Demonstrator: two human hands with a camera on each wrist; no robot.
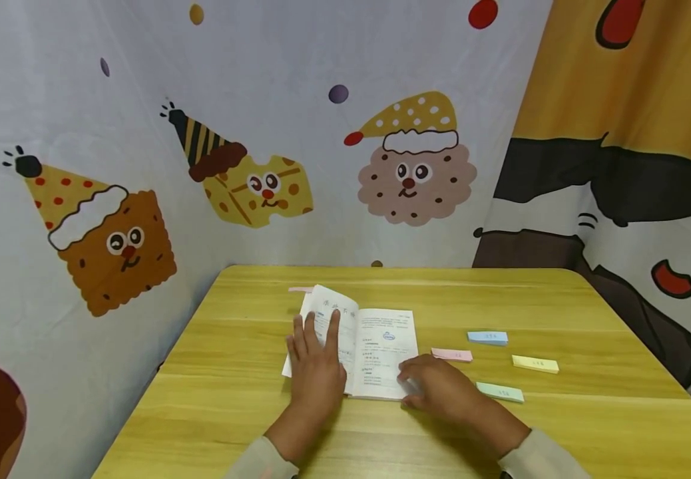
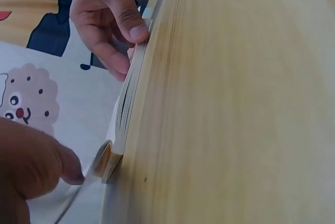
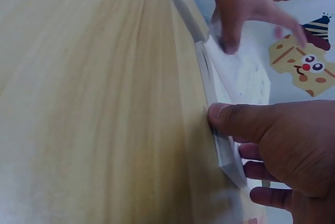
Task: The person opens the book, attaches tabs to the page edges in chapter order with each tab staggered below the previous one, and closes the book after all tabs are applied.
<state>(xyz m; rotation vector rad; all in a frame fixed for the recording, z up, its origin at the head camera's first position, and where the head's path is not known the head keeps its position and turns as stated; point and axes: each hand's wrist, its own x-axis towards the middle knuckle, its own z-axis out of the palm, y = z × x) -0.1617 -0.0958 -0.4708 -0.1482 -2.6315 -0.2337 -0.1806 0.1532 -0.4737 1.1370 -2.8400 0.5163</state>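
An open book (image 1: 386,362) with printed pages lies on the table. My left hand (image 1: 315,366) rests on its left page, fingers spread and straight; that page is lifted and bowed in the left wrist view. At the lower right corner of the book, my right hand (image 1: 441,389) has its thumb against the page edges and its other fingers bent over the side, as the right wrist view shows; this hand (image 3: 293,145) grips the pages there. A pink paper tab (image 1: 299,289) sticks out at the book's upper left.
Right of the book lie folded paper slips: blue (image 1: 487,338), pink (image 1: 451,354), yellow (image 1: 535,364) and green (image 1: 500,392). The green one sits close to my right wrist. Behind the wooden table (image 1: 226,346) hangs a cloth (image 1: 297,60) with cartoon food prints.
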